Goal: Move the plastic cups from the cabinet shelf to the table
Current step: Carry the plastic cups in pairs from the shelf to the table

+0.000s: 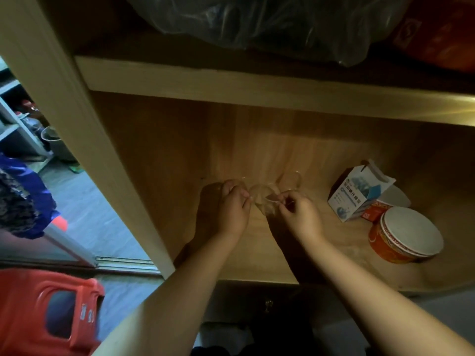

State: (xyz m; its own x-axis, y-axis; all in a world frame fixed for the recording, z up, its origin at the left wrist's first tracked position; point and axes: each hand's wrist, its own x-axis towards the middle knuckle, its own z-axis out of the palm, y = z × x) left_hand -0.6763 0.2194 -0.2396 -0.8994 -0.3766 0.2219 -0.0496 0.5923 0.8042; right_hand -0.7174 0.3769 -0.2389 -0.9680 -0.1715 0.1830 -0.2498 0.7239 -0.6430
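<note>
- My right hand [299, 214] has thumb and forefinger pinched on the rim of a clear plastic cup [264, 201] at frame centre; my left hand [232, 204] curls its fingers against the same cup's other side.
- The cup looks thin, light and easily crushed, probably slick; I'd hold it at the stiffer rim, gently.
- Another clear cup [291, 179] stands just behind, on the cabinet shelf [257, 253].
- Right of centre sit a white carton [359, 191] and an orange bowl [403, 236].
- The table isn't in view.

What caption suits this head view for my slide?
Both hands grasp clear plastic cups on the wooden cabinet shelf.
</note>
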